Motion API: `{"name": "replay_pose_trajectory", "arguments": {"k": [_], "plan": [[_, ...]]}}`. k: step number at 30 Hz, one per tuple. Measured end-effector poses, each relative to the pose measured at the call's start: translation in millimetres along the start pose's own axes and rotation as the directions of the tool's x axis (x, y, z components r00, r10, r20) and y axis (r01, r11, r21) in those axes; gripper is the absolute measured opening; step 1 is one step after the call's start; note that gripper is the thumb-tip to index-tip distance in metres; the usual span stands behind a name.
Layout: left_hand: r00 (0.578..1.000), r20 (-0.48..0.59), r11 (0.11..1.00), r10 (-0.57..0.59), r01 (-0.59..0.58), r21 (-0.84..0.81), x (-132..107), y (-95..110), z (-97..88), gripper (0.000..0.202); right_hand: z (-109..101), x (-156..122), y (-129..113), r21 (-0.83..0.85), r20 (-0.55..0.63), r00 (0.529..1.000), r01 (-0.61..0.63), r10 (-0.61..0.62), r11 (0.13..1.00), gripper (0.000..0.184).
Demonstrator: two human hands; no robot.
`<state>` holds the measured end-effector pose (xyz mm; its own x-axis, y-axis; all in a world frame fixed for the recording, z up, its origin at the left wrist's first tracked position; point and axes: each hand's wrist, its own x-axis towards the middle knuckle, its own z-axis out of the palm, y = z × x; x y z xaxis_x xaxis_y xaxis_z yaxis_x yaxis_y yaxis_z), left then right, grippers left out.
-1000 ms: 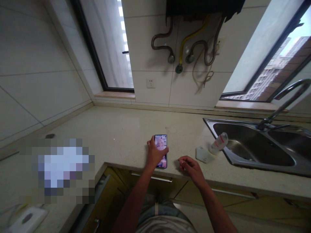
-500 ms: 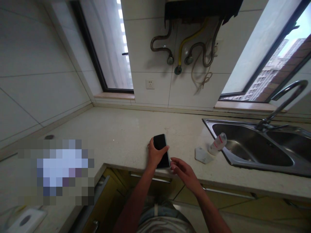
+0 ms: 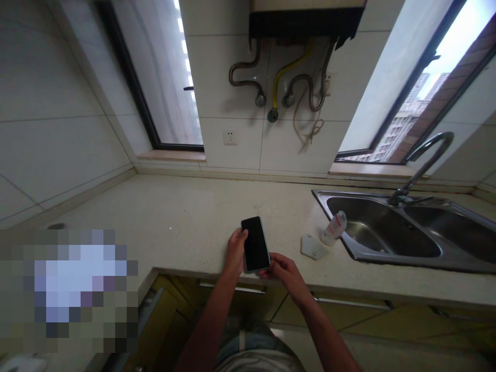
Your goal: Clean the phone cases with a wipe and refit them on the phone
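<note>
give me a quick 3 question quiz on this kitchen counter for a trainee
1. True or false: the screen of the smartphone is lit up.
2. Multiple choice: what lies on the counter between the smartphone and the stainless steel sink?
A. a white flat piece
B. a coffee mug
C. a kitchen knife
3. Fill in the gap: the left hand touches the smartphone, and so does the ___ hand.

Key: 1. false; 2. A; 3. right
</note>
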<state>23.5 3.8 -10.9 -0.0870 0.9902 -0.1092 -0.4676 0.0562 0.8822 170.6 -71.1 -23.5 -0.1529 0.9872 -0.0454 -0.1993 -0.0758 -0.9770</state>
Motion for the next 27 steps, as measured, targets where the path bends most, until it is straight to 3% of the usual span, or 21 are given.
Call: {"name": "replay_pose_trajectory", "arguments": {"k": [3,7,11,20,27], "plan": [[1.0,-0.012,0.994,-0.026,0.024,-0.103,-1,-1,-3.2,0.051,-2,1,0,-0.001,-0.016,1.0,-0.013,0.013,1.0,0.039],[0.993,0.026,0.985,-0.113,0.115,-0.125,-4,-6,-3.0,0.067,-3,2,3,-0.009,-0.059,0.998,-0.038,0.037,0.999,0.028],[0.999,-0.005,0.995,-0.047,0.047,-0.089,-5,-13,0.1,0.063,-2,3,6,-0.007,-0.089,0.995,-0.048,0.047,0.999,0.02],[0.995,-0.096,0.995,-0.035,0.026,-0.094,5,-29,-3.5,0.047,-1,5,2,-0.232,-0.025,0.998,0.048,-0.055,0.972,0.022],[0.995,-0.088,0.994,-0.051,0.042,-0.099,10,-35,-6.7,0.046,-6,9,6,-0.337,-0.004,0.996,0.078,-0.084,0.938,0.026]]}}
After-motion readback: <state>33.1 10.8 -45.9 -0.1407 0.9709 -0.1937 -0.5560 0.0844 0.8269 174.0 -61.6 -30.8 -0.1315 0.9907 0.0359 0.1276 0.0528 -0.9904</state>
